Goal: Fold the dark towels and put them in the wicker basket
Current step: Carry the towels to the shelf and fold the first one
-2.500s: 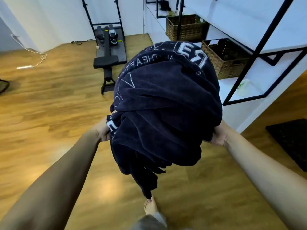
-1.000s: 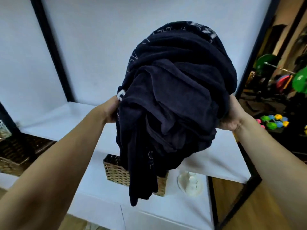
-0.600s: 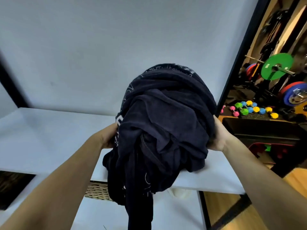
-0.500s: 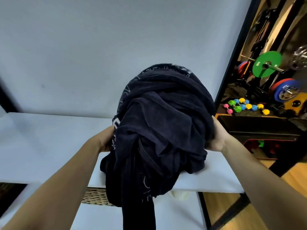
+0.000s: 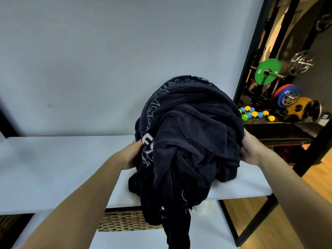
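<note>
Both hands hold a bundle of dark towels [image 5: 188,141] over the white shelf [image 5: 53,168]. The left hand [image 5: 131,155] grips the bundle's left side; the right hand [image 5: 249,151] grips its right. A wicker basket [image 5: 125,221] sits on the shelf below.

Your hands hold dark towels [image 5: 190,141] of soft, matt terry cloth with pale printed lettering. Under them you see a smooth matt white shelf [image 5: 53,168]; below the shelf sits a rough woven wicker basket [image 5: 125,221]. The shelf's frame [image 5: 251,56] looks matt black.
</note>
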{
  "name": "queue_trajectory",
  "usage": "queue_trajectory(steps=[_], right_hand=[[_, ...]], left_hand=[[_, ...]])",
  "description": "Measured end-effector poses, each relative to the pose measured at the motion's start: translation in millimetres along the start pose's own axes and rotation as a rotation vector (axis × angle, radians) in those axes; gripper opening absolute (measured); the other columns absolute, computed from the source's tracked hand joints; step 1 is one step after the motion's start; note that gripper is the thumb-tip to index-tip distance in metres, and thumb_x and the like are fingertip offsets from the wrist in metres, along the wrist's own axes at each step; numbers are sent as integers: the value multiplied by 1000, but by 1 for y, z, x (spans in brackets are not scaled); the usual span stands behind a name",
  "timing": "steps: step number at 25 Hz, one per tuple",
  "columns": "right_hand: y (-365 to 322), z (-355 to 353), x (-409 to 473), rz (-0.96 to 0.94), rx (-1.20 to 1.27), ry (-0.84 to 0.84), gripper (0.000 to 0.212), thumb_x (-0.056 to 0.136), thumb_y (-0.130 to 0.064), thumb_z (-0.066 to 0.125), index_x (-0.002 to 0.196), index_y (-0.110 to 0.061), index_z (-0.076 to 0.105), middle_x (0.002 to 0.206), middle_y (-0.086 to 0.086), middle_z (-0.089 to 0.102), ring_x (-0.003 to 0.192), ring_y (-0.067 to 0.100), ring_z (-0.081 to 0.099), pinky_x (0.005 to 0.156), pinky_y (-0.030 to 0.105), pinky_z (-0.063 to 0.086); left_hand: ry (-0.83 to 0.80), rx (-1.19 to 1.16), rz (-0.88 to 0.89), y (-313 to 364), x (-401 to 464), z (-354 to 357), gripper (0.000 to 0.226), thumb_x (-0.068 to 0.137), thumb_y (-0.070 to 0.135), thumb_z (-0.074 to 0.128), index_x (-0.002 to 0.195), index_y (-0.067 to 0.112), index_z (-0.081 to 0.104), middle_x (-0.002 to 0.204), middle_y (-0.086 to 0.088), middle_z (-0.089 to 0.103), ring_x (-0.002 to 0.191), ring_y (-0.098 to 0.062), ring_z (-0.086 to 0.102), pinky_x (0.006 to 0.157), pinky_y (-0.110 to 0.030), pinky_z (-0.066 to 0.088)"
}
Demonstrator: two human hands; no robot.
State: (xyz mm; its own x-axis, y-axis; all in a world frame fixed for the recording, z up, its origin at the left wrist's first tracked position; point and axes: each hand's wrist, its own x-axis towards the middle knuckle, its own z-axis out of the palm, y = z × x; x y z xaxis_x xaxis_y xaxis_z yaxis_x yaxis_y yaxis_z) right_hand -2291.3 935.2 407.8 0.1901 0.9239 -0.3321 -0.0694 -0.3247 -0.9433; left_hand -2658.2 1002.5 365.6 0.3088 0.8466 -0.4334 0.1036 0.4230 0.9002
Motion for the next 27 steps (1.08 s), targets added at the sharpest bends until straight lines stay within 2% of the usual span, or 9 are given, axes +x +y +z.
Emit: queue_trajectory(steps=[4, 7, 9, 13, 17, 19, 22, 25, 27], right_hand=[[-40, -4, -17, -315, -336, 273, 38, 97, -65, 45, 121, -40, 61, 123, -3, 66, 107, 24, 63, 92, 50, 55], [-75, 5, -23, -540, -364, 153, 35, 94, -61, 54, 118, -39, 67, 123, -13, 65, 113, 12, 61, 94, 38, 52], [-94, 17, -16, -636, -600, 107, 42, 90, -55, 65, 126, -32, 66, 125, -12, 63, 116, 11, 57, 101, 33, 45], [-116, 35, 0, -777, -903, 133, 16, 93, -35, 69, 100, -21, 72, 98, -2, 71, 97, 21, 63, 78, 32, 45], [-140, 34, 0, -800, -923, 184, 16, 95, -31, 67, 85, -19, 71, 85, 3, 70, 83, 24, 63, 63, 28, 43], [-165, 38, -2, -850, -847, 280, 20, 96, -29, 66, 81, -16, 69, 78, 2, 67, 77, 23, 62, 58, 26, 42], [-206, 60, -15, -1072, -459, 450, 13, 96, -22, 63, 85, -21, 68, 74, -11, 62, 73, 11, 56, 56, 11, 39], [-207, 82, -20, -1020, -458, 191, 13, 96, -24, 65, 109, -20, 65, 91, -11, 63, 85, 8, 59, 65, 6, 42], [-184, 73, -9, -711, -780, -132, 57, 87, -41, 76, 135, -26, 49, 115, -10, 60, 105, 8, 59, 86, 15, 47]], left_hand=[[154, 554, 47, 48, -21, -37, 57, 91, 54, 62, 142, 43, 39, 134, 6, 55, 113, -30, 63, 90, -49, 55], [331, 530, 395, 100, -38, -29, 42, 95, 40, 66, 136, 40, 55, 142, 11, 51, 126, -20, 54, 103, -47, 49], [313, 488, 603, 126, -47, 1, 33, 95, 40, 66, 127, 33, 66, 133, 13, 61, 122, -9, 56, 109, -39, 44], [251, 759, 712, 145, -43, 53, 47, 89, 47, 72, 130, 26, 63, 124, 10, 62, 111, -10, 59, 99, -28, 45], [391, 668, 745, 170, -33, 58, 11, 91, 28, 72, 95, 19, 66, 93, -3, 65, 78, -19, 60, 64, -25, 44], [437, 535, 817, 198, -43, 63, 11, 90, 22, 73, 84, 20, 64, 80, -2, 65, 67, -18, 59, 58, -24, 45], [523, 292, 1022, 243, -67, 62, 12, 89, 17, 73, 84, 17, 62, 78, 1, 66, 62, -12, 59, 61, -24, 51], [503, 286, 930, 242, -75, 49, 13, 91, 19, 72, 96, 18, 60, 89, -2, 66, 64, -10, 59, 51, -20, 48], [347, 397, 630, 209, -72, 32, 38, 88, 37, 75, 115, 24, 52, 105, 1, 65, 79, -11, 64, 53, -21, 50]])
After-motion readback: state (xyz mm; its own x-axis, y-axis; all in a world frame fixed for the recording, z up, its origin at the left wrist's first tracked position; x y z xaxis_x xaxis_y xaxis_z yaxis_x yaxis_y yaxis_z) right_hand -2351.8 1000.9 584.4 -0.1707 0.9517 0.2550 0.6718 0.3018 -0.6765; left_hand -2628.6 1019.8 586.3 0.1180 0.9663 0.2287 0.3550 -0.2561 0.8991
